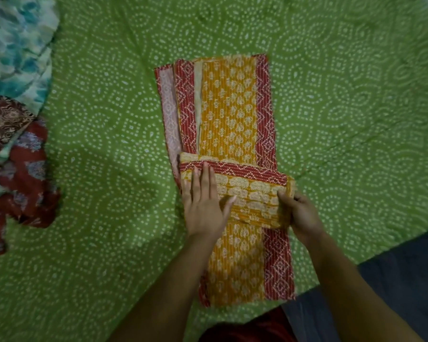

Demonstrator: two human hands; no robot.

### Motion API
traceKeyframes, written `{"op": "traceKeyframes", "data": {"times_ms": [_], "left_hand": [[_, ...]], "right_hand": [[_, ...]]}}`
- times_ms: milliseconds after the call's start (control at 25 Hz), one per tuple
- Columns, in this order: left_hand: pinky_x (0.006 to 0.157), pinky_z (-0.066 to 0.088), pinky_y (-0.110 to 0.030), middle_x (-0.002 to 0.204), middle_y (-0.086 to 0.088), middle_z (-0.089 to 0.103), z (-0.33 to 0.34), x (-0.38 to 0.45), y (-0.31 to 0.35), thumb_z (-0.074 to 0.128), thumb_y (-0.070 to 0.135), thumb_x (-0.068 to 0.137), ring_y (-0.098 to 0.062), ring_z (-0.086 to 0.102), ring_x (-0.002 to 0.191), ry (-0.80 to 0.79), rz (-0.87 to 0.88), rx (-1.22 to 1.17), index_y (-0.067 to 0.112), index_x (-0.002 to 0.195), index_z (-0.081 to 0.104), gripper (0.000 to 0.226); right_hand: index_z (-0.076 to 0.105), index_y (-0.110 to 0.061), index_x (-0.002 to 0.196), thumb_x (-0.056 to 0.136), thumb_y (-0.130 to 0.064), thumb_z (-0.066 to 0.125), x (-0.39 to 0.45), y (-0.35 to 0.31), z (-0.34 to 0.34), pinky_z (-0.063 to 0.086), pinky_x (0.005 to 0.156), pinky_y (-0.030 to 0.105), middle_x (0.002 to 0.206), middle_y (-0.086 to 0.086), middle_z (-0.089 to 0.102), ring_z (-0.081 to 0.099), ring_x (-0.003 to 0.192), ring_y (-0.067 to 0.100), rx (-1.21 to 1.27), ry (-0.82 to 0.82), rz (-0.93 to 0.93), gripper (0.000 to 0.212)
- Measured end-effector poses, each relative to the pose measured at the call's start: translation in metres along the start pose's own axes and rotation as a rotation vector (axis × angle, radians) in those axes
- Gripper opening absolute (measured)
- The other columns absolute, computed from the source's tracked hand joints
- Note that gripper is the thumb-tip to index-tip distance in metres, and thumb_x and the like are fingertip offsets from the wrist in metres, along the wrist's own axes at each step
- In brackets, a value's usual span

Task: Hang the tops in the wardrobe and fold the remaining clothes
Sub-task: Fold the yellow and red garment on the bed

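A green bedspread [356,95] dotted with white rings covers the whole surface. On it lies a long mustard-yellow cloth [229,107] with pale floral print and red patterned borders, folded lengthwise into a strip that runs away from both hands. 1 folded band crosses it under the hands. The left hand [204,201] lies flat on that band, fingers straight. The right hand [299,213] pinches the band's right edge, fingers curled. Far left of the left hand sit a teal-and-white garment [17,45] and a crumpled red printed garment [25,181].
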State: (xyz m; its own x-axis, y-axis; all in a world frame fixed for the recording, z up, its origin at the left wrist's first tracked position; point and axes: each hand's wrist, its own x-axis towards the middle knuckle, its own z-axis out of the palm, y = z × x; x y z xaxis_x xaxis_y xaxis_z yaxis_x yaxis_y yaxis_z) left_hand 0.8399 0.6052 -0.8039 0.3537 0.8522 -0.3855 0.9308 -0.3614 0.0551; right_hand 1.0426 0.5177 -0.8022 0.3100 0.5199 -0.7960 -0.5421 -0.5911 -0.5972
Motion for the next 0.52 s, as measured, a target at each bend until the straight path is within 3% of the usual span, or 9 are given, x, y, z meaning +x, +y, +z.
{"op": "traceKeyframes", "data": {"times_ms": [80, 200, 280, 360, 440, 520], "left_hand": [[0.118, -0.001, -0.049, 0.159, -0.006, -0.015, 0.012, -0.008, -0.006, -0.006, 0.074, 0.086, -0.024, -0.015, 0.146, -0.053, -0.008, 0.035, 0.011, 0.152, -0.007, 0.091], [0.118, 0.0, -0.051, 0.156, -0.006, -0.026, 0.032, -0.01, -0.022, -0.005, 0.08, 0.082, -0.024, -0.023, 0.144, -0.118, 0.025, 0.05, 0.013, 0.149, -0.019, 0.095], [0.117, -0.005, -0.052, 0.154, -0.006, -0.03, 0.037, -0.007, -0.027, -0.005, 0.081, 0.081, -0.025, -0.027, 0.142, -0.133, 0.042, 0.061, 0.013, 0.147, -0.024, 0.097], [0.117, -0.006, -0.052, 0.157, -0.008, -0.024, 0.037, -0.008, -0.024, -0.001, 0.079, 0.084, -0.025, -0.024, 0.144, -0.121, 0.041, 0.069, 0.012, 0.149, -0.019, 0.095], [0.117, -0.004, -0.053, 0.159, -0.008, -0.013, 0.037, -0.014, -0.024, 0.006, 0.075, 0.088, -0.025, -0.015, 0.146, -0.073, 0.023, 0.071, 0.012, 0.152, -0.01, 0.091], [0.117, -0.003, -0.052, 0.161, -0.007, -0.005, 0.038, -0.019, -0.031, 0.011, 0.064, 0.094, -0.025, -0.009, 0.147, -0.03, 0.08, 0.064, 0.013, 0.153, -0.004, 0.08]], "right_hand": [[0.056, 0.005, 0.104, 0.082, -0.03, 0.072, -0.002, 0.012, -0.007, 0.044, 0.062, 0.036, 0.086, 0.02, 0.054, 0.051, 0.077, 0.03, -0.05, 0.096, -0.017, 0.044], [0.059, -0.002, 0.101, 0.086, -0.019, 0.068, -0.003, 0.019, -0.004, 0.051, 0.049, 0.029, 0.081, 0.012, 0.066, 0.063, 0.065, 0.024, -0.179, 0.149, -0.019, 0.024], [0.058, -0.005, 0.098, 0.082, -0.019, 0.074, 0.0, 0.016, 0.002, 0.046, 0.04, 0.023, 0.072, 0.008, 0.065, 0.06, 0.05, 0.014, -0.304, 0.103, -0.013, 0.027], [0.057, -0.008, 0.101, 0.08, -0.017, 0.076, 0.004, 0.015, 0.003, 0.046, 0.041, 0.022, 0.076, 0.009, 0.068, 0.062, 0.049, 0.011, -0.387, 0.139, 0.023, 0.03], [0.057, -0.007, 0.108, 0.084, -0.013, 0.07, 0.004, 0.014, 0.004, 0.051, 0.049, 0.025, 0.088, 0.012, 0.07, 0.068, 0.06, 0.015, -0.346, 0.181, 0.034, 0.027], [0.055, -0.001, 0.11, 0.089, -0.009, 0.06, 0.001, 0.009, 0.014, 0.052, 0.052, 0.027, 0.09, 0.014, 0.068, 0.067, 0.063, 0.018, -0.138, 0.164, 0.043, 0.022]]}}
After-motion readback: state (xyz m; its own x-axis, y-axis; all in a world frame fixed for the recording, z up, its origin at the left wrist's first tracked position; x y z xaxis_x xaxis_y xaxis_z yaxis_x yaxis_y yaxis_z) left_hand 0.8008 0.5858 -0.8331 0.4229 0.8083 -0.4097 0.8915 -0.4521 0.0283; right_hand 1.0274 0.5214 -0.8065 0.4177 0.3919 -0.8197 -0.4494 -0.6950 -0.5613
